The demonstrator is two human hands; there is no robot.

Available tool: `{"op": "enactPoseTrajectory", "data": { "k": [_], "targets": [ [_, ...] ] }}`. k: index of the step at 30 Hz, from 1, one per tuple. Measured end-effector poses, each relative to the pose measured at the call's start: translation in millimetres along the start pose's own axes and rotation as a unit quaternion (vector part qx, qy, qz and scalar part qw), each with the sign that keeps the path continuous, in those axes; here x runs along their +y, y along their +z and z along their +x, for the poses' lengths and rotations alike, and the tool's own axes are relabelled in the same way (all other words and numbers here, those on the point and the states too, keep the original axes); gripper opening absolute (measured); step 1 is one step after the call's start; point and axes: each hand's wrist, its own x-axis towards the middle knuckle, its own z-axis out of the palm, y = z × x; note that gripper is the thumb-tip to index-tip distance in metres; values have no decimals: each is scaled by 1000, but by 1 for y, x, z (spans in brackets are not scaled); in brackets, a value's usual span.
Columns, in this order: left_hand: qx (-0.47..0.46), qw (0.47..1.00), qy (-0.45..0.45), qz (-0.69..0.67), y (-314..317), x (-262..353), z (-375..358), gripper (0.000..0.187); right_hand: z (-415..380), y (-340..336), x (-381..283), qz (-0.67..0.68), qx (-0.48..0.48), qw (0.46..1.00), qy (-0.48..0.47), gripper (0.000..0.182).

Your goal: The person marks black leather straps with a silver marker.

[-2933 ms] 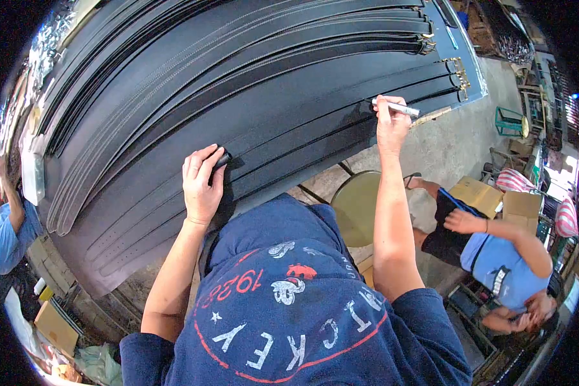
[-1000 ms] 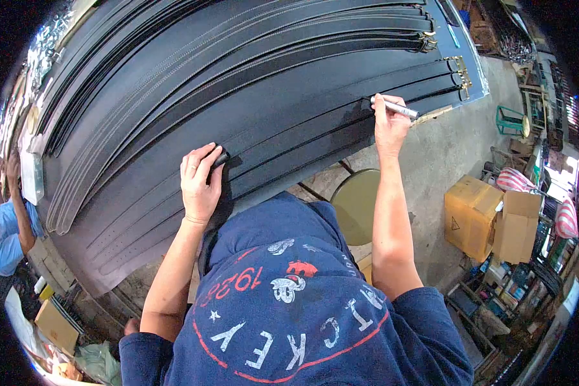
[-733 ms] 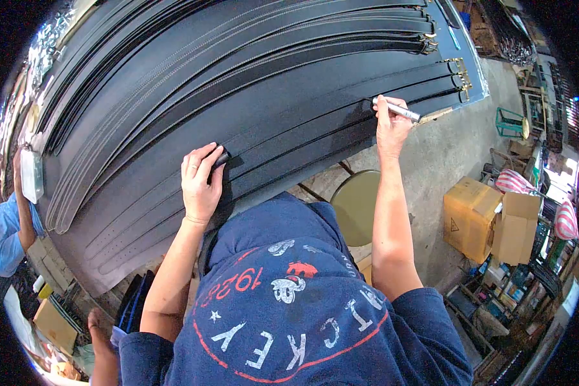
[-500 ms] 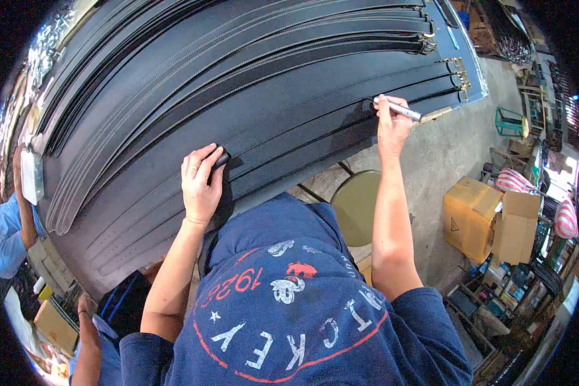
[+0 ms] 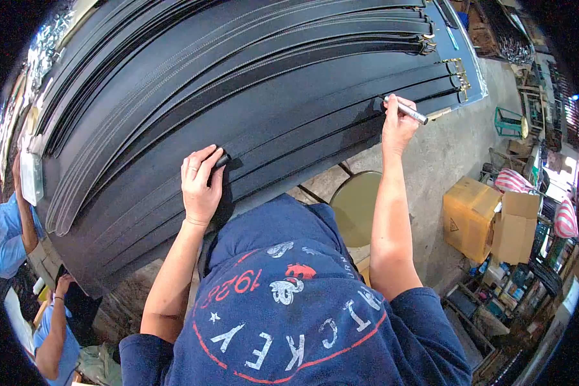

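Several black leather belts (image 5: 341,116) lie lengthwise along the near side of the dark table, with metal buckles (image 5: 458,76) at their right ends. My right hand (image 5: 399,125) pinches a silver marker (image 5: 410,112), its tip over the belts a short way left of the buckles. Whether the tip touches the leather cannot be made out. On the left, my left hand (image 5: 201,183) rests on the belts, fingers closed around a short black cylinder, probably the marker cap (image 5: 222,159).
More stitched black belts (image 5: 238,64) lie stacked across the far side of the table (image 5: 289,106). Two people in blue, one sleeve (image 5: 9,225) and one arm (image 5: 55,328), are at the left. A round stool (image 5: 357,209) and a cardboard box (image 5: 469,215) stand at right.
My right hand has slid slightly to the right along the belts with the marker. My left hand stays put. At lower left, a person's hand has risen to the table corner.
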Motion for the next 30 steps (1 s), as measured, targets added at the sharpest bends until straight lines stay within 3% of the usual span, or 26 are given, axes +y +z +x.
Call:
{"op": "enactPoseTrajectory", "data": {
  "k": [16, 22, 30],
  "targets": [
    [-1, 1000, 0, 5, -1, 2, 1, 33, 2, -3, 2, -55, -23, 998, 4, 18],
    [-2, 1000, -2, 5, -1, 2, 1, 35, 1, -2, -1, 11, -17, 1000, 19, 17],
    [-2, 1000, 2, 6, 0, 1, 1, 35, 1, -1, -4, -8, -15, 1000, 13, 16]
  ]
}}
